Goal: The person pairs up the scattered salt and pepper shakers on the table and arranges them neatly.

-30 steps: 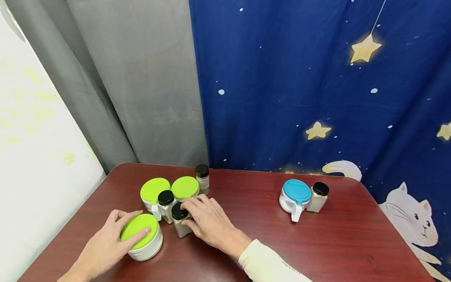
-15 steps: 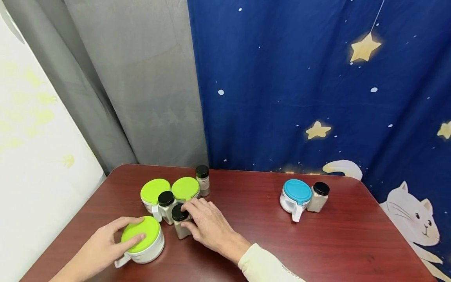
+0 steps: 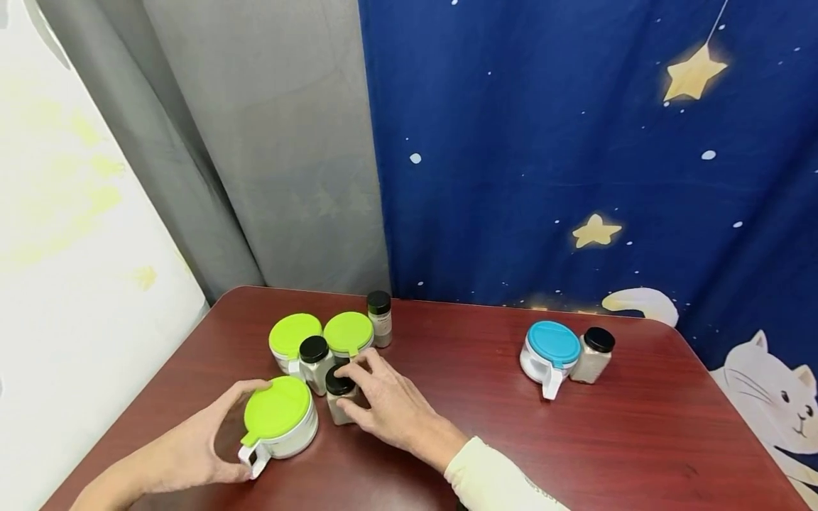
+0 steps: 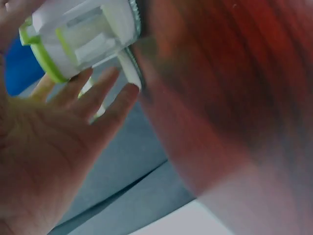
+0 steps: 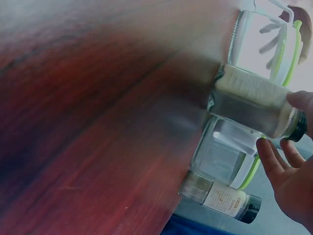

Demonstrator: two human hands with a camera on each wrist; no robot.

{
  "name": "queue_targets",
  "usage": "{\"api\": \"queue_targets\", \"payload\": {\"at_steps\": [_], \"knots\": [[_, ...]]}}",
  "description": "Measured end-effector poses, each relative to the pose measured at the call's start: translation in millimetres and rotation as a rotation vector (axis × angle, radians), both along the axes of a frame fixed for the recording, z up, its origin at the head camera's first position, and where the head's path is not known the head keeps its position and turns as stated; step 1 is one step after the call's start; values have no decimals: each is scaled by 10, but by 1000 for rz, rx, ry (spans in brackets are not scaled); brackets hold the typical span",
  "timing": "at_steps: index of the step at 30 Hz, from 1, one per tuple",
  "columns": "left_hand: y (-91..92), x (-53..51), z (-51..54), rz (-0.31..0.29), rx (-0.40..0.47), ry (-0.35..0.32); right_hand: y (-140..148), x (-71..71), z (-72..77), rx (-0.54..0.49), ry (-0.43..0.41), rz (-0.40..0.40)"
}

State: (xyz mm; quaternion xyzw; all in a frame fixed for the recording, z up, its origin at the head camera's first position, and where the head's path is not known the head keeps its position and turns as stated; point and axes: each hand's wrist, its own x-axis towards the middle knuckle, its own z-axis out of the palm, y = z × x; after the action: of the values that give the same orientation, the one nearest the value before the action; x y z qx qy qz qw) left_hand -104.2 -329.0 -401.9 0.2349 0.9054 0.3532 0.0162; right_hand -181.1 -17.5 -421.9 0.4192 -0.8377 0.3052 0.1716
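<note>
In the head view my left hand [image 3: 185,443] curves round the near green-lidded jar [image 3: 278,411], thumb at its white handle [image 3: 255,458] and a fingertip at the lid's far edge. The left wrist view shows spread fingers beside this jar [image 4: 93,34]. My right hand [image 3: 399,408] holds a black-capped square jar [image 3: 341,404] between thumb and fingers; its thumb [image 5: 301,100] lies near the cap in the right wrist view. Another black-capped jar [image 3: 316,365] stands just behind, beside two more green-lidded jars [image 3: 295,333] [image 3: 348,332].
A slim black-capped bottle [image 3: 380,321] stands behind the group. On the right of the red-brown table [image 3: 466,369], a blue-lidded jar [image 3: 553,344] stands beside a black-capped square jar [image 3: 593,357]. Grey and blue curtains [image 3: 498,177] hang behind.
The near green-lidded jar has turned, bringing its handle into view at the front left, and has moved slightly closer to the square jar. My left thumb has shifted from the lid to the handle.
</note>
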Motion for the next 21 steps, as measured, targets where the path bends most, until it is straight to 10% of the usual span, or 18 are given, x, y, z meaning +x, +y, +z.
{"api": "queue_targets", "payload": {"at_steps": [21], "knots": [[262,-78,-238,126,113,36,-1,18,-89,-144,-134,155]]}}
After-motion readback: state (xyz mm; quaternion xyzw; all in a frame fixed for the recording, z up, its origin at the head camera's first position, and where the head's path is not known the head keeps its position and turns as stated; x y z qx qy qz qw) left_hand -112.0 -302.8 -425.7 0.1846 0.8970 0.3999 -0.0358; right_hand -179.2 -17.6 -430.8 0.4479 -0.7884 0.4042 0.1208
